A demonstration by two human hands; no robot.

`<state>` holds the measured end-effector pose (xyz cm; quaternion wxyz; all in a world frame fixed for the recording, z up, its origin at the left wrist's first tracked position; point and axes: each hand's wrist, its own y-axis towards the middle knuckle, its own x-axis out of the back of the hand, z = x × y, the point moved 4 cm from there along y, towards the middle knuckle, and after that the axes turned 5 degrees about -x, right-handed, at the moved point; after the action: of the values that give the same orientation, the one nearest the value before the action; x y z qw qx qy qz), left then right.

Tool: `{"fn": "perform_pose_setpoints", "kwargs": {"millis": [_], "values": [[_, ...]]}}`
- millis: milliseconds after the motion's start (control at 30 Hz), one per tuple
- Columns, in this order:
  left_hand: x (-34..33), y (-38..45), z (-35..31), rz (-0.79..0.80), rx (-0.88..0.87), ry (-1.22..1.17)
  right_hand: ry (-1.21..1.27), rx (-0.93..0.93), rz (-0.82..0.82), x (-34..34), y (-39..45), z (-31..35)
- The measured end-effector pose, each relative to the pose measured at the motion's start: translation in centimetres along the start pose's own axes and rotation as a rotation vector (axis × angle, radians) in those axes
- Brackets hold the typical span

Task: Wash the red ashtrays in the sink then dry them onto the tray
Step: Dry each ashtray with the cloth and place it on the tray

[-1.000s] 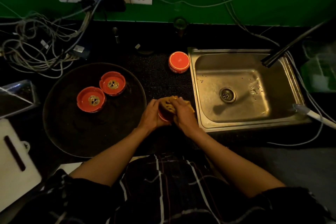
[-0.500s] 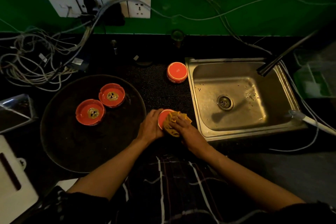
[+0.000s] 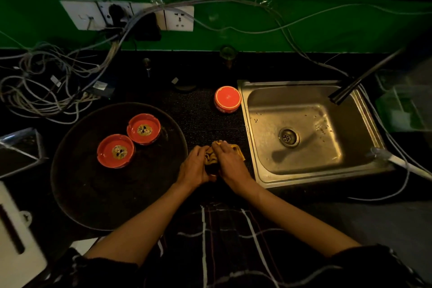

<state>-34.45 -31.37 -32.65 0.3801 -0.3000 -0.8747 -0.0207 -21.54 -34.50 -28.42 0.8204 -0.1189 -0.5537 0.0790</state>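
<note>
Two red ashtrays (image 3: 115, 150) (image 3: 143, 128) lie face up on the round dark tray (image 3: 98, 196) at the left. A third red ashtray (image 3: 227, 99) stands upside down on the black mat beside the sink (image 3: 304, 170). Between tray and sink, my left hand (image 3: 195, 166) grips a fourth ashtray, now almost fully hidden by my hands. My right hand (image 3: 230, 162) presses a yellow cloth (image 3: 211, 158) against it, fingers curled round the cloth.
A dark tap spout (image 3: 350, 87) reaches over the sink's back right corner. A tangle of cables (image 3: 46, 86) lies at the back left under wall sockets (image 3: 178, 18). A white board (image 3: 16, 236) sits at the lower left, a green container (image 3: 402, 110) at the right.
The cloth has been worked round over the held ashtray, which showed red half a second ago and is now covered. My head has tilted, shifting the view.
</note>
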Motion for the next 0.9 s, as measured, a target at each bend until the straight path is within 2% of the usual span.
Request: {"fn": "perform_pose_setpoints", "kwargs": {"millis": [233, 433, 667, 767, 833, 900], "values": [[0.0, -0.3, -0.2, -0.03, -0.014, -0.013, -0.09, 0.074, 0.045, -1.6, -2.8, -1.1], [-0.2, -0.1, 0.2, 0.002, 0.021, -0.016, -0.047, 0.1, 0.064, 0.4, -4.0, -3.9], [-0.3, -0.1, 0.3, 0.017, 0.019, -0.022, 0.269, -0.29, -0.172, 4.7, -0.9, -6.5], [-0.2, -0.2, 0.4, 0.003, 0.022, -0.05, 0.279, -0.143, -0.066, 2.2, 0.0, -3.4], [-0.2, -0.2, 0.2, -0.011, 0.028, -0.071, 0.13, -0.018, 0.021, -1.0, -0.4, -1.5], [-0.3, -0.2, 0.2, -0.035, 0.032, -0.081, 0.047, 0.041, 0.013, -2.9, -1.0, -0.9]]}}
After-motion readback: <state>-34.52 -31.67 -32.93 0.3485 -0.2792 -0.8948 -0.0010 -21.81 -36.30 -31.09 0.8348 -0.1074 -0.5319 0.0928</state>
